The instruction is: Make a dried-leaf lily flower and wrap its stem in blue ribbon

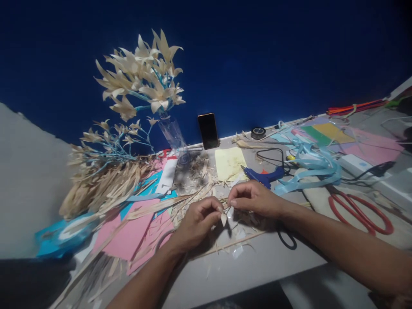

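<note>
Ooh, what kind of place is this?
It looks like a craft corner, maybe someone's worktable. You can see a blue glue gun, red-handled scissors and pale, handmade-looking flowers on blue stems.

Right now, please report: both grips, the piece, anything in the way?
Left grip pinching pale pointed piece. Right grip pinched beside it, contents unclear. Blue glue gun beyond right grip.

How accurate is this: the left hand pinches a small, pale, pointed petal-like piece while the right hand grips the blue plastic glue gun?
Not quite: the head view shows that the right hand isn't gripping the blue plastic glue gun, which lies just beyond it. The left hand does pinch the small, pale, pointed petal-like piece.
</note>
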The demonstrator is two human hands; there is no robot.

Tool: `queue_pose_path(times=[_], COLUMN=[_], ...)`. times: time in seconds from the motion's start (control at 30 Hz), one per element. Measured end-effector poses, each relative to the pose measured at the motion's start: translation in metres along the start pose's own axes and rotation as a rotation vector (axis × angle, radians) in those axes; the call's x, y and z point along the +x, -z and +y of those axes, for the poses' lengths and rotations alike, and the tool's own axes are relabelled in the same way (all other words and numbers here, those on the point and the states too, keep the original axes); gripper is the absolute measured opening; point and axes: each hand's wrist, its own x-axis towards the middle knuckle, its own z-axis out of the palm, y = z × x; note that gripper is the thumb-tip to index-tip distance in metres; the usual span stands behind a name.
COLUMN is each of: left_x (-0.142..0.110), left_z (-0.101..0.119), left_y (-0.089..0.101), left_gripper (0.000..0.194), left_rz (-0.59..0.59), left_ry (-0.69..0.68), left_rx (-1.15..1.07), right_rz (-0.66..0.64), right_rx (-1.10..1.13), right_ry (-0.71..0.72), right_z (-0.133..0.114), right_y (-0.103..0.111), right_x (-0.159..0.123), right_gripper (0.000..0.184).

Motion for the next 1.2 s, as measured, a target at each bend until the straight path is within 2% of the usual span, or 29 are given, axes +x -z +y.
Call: queue_pose_path(times=[0.17, 0.3, 0.4, 0.5, 0.6, 0.67, 0.77, 0.83, 0.93, 1.1, 1.2], left_x=[-0.001, -0.001, 0.003, 0.006, 0.006, 0.004, 0.002, 0.002, 0.003, 0.008, 0.012], left_z=[-0.005, -0.007, -0.007, -0.006, -0.006, -0.006, -0.007, -0.007, -0.007, -0.012, -0.014], left_y=[0.000, -0.002, -0.002, -0.001, -0.003, -0.006, -0.009, -0.009, -0.008, -0.011, -0.011], left_gripper=[0.014, 0.024, 0.034, 0.039, 0.042, 0.043, 0.042, 0.042, 0.045, 0.050, 0.053], left_rz=[0.029, 0.071, 0.085, 0.083, 0.050, 0.006, -0.034, -0.027, 0.008, 0.118, 0.187], left_ry=[-0.023, 0.007, 0.055, 0.095, 0.134, 0.150, 0.140, 0.122, 0.123, 0.191, 0.205], left_rx=[-0.186, -0.384, -0.504, -0.561, -0.593, -0.616, -0.605, -0.588, -0.608, -0.724, -0.773], right_rz=[0.032, 0.049, 0.077, 0.111, 0.142, 0.122, 0.081, 0.055, 0.035, 0.053, 0.048], right_rx=[-0.007, -0.119, -0.324, -0.741, -1.148, -1.257, -1.311, -1.337, -1.352, -1.336, -1.303], right_ry=[0.003, 0.043, 0.094, 0.189, 0.209, 0.153, 0.113, 0.097, 0.079, 0.030, 0.007], right_z=[0.001, -0.003, -0.020, -0.042, -0.058, -0.060, -0.053, -0.045, -0.035, -0.025, -0.019], right_y=[0.004, 0.005, 0.009, 0.020, 0.031, 0.036, 0.036, 0.033, 0.029, 0.023, 0.020], right_x=[-0.001, 0.000, 0.003, 0.016, 0.045, 0.073, 0.114, 0.138, 0.167, 0.206, 0.224], right_gripper=[0.031, 0.027, 0.023, 0.022, 0.024, 0.023, 0.015, 0.016, 0.023, 0.018, 0.030])
